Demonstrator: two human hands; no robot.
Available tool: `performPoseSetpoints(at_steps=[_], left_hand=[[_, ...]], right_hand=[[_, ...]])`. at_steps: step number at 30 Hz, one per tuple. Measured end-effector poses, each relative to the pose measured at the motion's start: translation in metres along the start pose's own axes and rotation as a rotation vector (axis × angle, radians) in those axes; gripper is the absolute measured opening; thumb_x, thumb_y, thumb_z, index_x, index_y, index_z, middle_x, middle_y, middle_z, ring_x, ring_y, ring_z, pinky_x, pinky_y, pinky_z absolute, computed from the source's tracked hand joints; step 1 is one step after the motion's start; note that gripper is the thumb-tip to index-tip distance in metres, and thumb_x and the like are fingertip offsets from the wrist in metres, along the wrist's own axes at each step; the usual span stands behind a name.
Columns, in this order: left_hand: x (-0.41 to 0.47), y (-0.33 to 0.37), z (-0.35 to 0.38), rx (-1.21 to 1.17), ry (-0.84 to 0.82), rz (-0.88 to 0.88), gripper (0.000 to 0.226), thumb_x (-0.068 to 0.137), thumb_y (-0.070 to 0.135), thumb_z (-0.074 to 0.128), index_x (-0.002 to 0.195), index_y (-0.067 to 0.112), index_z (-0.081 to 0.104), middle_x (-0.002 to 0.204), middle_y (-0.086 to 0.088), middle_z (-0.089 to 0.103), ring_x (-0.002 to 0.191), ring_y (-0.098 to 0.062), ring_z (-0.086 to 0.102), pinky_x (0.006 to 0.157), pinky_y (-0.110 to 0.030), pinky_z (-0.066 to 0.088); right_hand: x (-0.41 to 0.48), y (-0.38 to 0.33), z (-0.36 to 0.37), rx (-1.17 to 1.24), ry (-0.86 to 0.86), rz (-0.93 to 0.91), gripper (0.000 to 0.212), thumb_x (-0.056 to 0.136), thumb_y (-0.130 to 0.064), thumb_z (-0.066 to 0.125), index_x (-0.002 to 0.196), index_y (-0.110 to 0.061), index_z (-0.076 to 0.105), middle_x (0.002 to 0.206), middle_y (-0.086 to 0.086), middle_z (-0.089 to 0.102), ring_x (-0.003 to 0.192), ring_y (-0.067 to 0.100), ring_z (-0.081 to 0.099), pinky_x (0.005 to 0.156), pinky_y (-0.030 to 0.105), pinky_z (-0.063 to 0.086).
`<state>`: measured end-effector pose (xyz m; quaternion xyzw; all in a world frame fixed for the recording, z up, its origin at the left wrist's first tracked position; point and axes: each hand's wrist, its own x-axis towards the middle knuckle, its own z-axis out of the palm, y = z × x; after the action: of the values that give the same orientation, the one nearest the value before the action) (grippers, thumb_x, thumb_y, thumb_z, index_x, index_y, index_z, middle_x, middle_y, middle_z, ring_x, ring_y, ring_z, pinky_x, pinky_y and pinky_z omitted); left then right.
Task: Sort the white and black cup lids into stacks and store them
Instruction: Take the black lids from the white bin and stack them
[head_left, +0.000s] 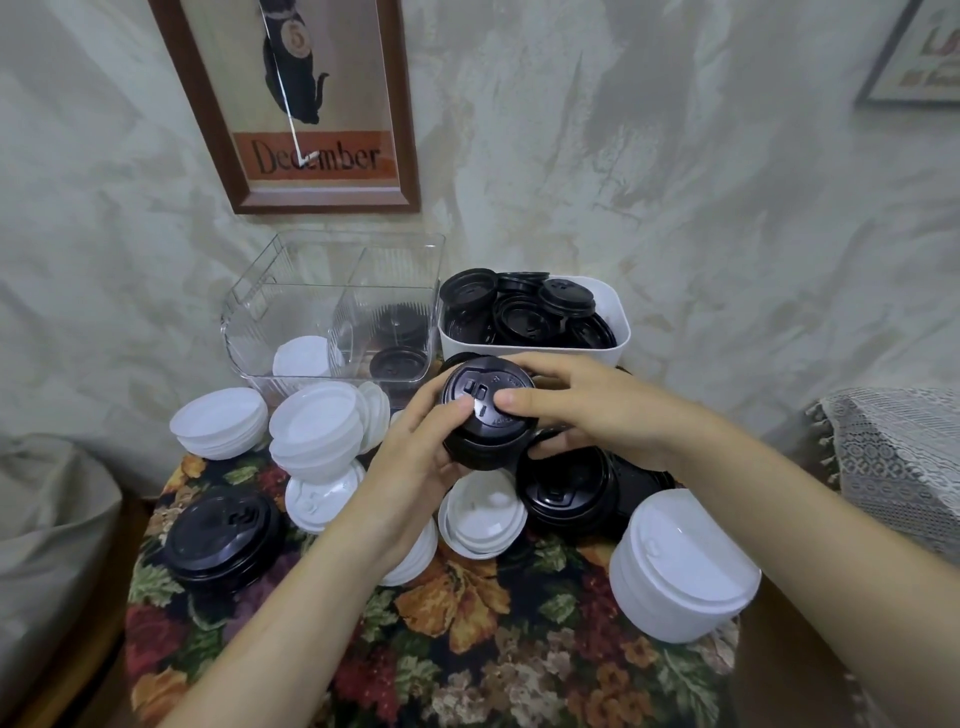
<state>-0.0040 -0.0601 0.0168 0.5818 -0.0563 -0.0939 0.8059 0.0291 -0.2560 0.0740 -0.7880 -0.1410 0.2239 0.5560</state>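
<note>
Now both hands grip black lid stack (487, 415) above floral cloth (467, 649): left hand (415, 457) cups side (thumb on top), right hand (587, 410) curls around far edge.

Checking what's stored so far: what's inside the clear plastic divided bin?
The clear plastic bin holds white round lids in its left compartment, black round lids in its right. Counts beneath the top lids are hidden.

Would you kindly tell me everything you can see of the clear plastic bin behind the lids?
The clear plastic bin looks like transparent ribbed plastic, open-topped, with an inner divider forming compartments. It stands upright beside the white tub. Its left compartment holds white lids, its right black lids.
</note>
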Motion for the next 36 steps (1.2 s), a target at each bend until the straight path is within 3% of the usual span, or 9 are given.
performPoseSetpoints(at_steps=[5, 10, 18, 23, 27, 29, 32, 33, 36], left_hand=[[0.002, 0.001, -0.001, -0.008, -0.028, 0.026, 0.045, 0.095, 0.026, 0.061, 0.14, 0.025, 0.059, 0.13, -0.002, 0.072, 0.112, -0.017, 0.071, 0.086, -0.028, 0.058], [0.008, -0.004, 0.001, 0.011, -0.005, 0.009, 0.049, 0.094, 0.032, 0.066, 0.142, 0.025, 0.058, 0.132, -0.006, 0.071, 0.124, -0.025, 0.067, 0.091, -0.033, 0.058], [0.019, -0.002, -0.002, 0.036, -0.021, 0.006, 0.041, 0.096, 0.026, 0.063, 0.137, 0.027, 0.063, 0.13, -0.006, 0.072, 0.119, -0.025, 0.069, 0.086, -0.03, 0.057], [0.027, -0.006, -0.001, -0.02, -0.019, -0.024, 0.05, 0.09, 0.024, 0.07, 0.139, 0.024, 0.059, 0.133, -0.009, 0.069, 0.122, -0.03, 0.068, 0.096, -0.043, 0.057], [0.035, -0.003, 0.001, -0.016, 0.029, -0.021, 0.046, 0.088, 0.017, 0.076, 0.132, 0.022, 0.063, 0.122, -0.007, 0.074, 0.105, -0.019, 0.074, 0.077, -0.028, 0.06], [0.038, -0.001, 0.001, -0.021, 0.05, -0.031, 0.039, 0.093, 0.014, 0.069, 0.131, 0.02, 0.063, 0.118, -0.006, 0.075, 0.096, -0.014, 0.074, 0.069, -0.022, 0.057], [0.039, -0.003, -0.002, -0.03, 0.043, -0.052, 0.032, 0.097, 0.016, 0.062, 0.129, 0.017, 0.065, 0.119, -0.006, 0.076, 0.1, -0.014, 0.074, 0.073, -0.021, 0.057], [0.039, -0.004, -0.003, -0.033, 0.038, -0.053, 0.032, 0.097, 0.018, 0.062, 0.129, 0.016, 0.065, 0.12, -0.006, 0.076, 0.102, -0.013, 0.073, 0.075, -0.021, 0.057], [0.038, -0.006, -0.003, -0.028, 0.032, -0.048, 0.037, 0.094, 0.026, 0.062, 0.129, 0.015, 0.067, 0.123, -0.006, 0.075, 0.108, -0.014, 0.073, 0.079, -0.023, 0.058]], right_hand=[[0.006, -0.001, -0.005, 0.091, 0.022, 0.043, 0.028, 0.097, -0.042, 0.067, 0.122, -0.03, 0.067, 0.114, -0.006, 0.076, 0.101, 0.017, 0.074, 0.105, 0.051, 0.053], [0.012, 0.006, -0.009, 0.111, 0.092, 0.051, 0.035, 0.093, -0.031, 0.074, 0.122, -0.013, 0.064, 0.113, 0.006, 0.076, 0.103, 0.031, 0.075, 0.096, 0.053, 0.059], [0.019, 0.01, -0.018, 0.088, 0.096, 0.047, 0.048, 0.084, -0.039, 0.079, 0.124, -0.017, 0.065, 0.113, 0.01, 0.076, 0.109, 0.037, 0.072, 0.093, 0.051, 0.06], [0.029, 0.012, -0.02, 0.061, 0.115, 0.03, 0.039, 0.087, -0.036, 0.079, 0.12, -0.018, 0.067, 0.115, 0.016, 0.074, 0.108, 0.04, 0.07, 0.091, 0.05, 0.061], [0.037, 0.01, -0.028, -0.01, 0.088, 0.055, 0.038, 0.089, -0.044, 0.075, 0.117, -0.02, 0.068, 0.107, 0.004, 0.078, 0.091, 0.025, 0.077, 0.08, 0.036, 0.063], [0.049, 0.011, -0.042, -0.093, 0.206, 0.027, 0.031, 0.092, -0.047, 0.072, 0.107, -0.02, 0.072, 0.104, 0.002, 0.076, 0.09, 0.018, 0.076, 0.079, 0.032, 0.063], [0.073, 0.02, -0.073, -0.262, 0.491, -0.044, 0.017, 0.09, -0.043, 0.076, 0.092, -0.026, 0.074, 0.096, 0.0, 0.074, 0.091, 0.019, 0.072, 0.087, 0.043, 0.062], [0.081, 0.023, -0.083, -0.373, 0.566, -0.046, 0.015, 0.09, -0.042, 0.076, 0.093, -0.028, 0.074, 0.097, -0.003, 0.074, 0.094, 0.019, 0.07, 0.086, 0.041, 0.057], [0.097, 0.03, -0.101, -0.686, 0.663, 0.033, 0.037, 0.093, -0.044, 0.072, 0.124, -0.023, 0.067, 0.125, 0.003, 0.07, 0.114, 0.025, 0.063, 0.082, 0.031, 0.04]])
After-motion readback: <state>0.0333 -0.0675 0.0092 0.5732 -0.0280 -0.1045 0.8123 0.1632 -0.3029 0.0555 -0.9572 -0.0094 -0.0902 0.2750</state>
